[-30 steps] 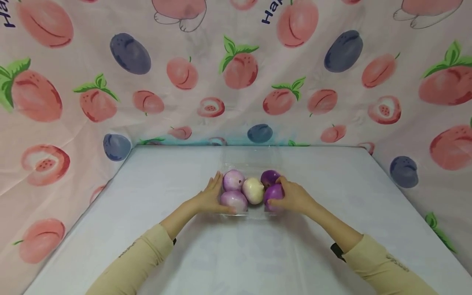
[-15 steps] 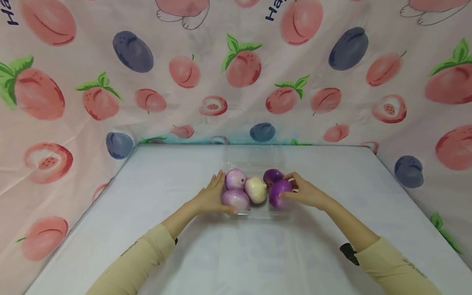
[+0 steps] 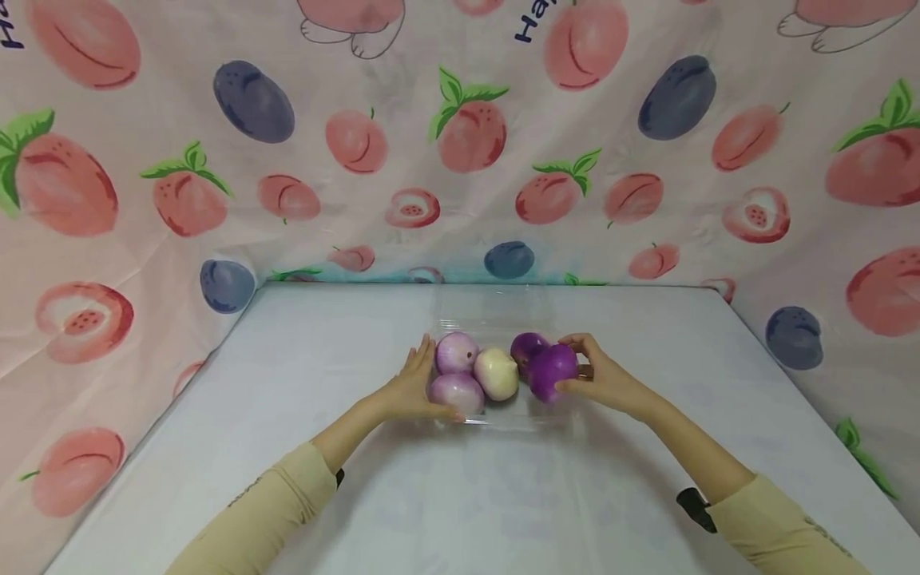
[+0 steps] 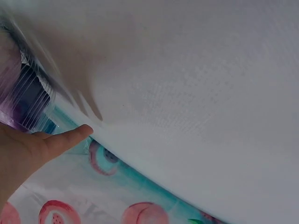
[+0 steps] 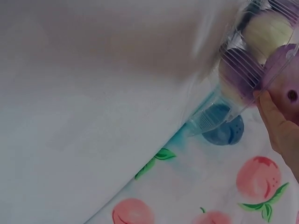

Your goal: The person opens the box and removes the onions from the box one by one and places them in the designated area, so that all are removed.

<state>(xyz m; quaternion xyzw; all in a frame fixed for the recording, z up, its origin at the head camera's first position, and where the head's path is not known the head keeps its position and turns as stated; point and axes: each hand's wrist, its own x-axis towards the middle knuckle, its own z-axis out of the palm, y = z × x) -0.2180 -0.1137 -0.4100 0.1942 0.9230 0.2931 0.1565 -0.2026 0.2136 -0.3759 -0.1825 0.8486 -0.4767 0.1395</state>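
Observation:
My right hand [image 3: 613,382] grips a shiny purple onion [image 3: 550,374] at the right end of a clear plastic container [image 3: 513,410]. In the right wrist view, a finger curves along that onion [image 5: 283,86]. Behind it sits a darker purple onion [image 3: 528,346], partly covered. A whitish onion [image 3: 496,375] lies in the middle, and two pale purple onions, one at the back [image 3: 456,352] and one in front [image 3: 458,394], fill the left end. With its fingers straight, my left hand [image 3: 408,393] touches the container's left side, thumb at the front rim.
The container's clear lid [image 3: 492,305] lies folded back towards the table's far edge. A white cloth covers the table [image 3: 323,351]. Behind and beside it hangs a fruit-printed curtain [image 3: 402,104].
My right hand has drawn the front purple onion to the right and slightly up, away from the whitish onion. The left hand has stayed at the container's left side.

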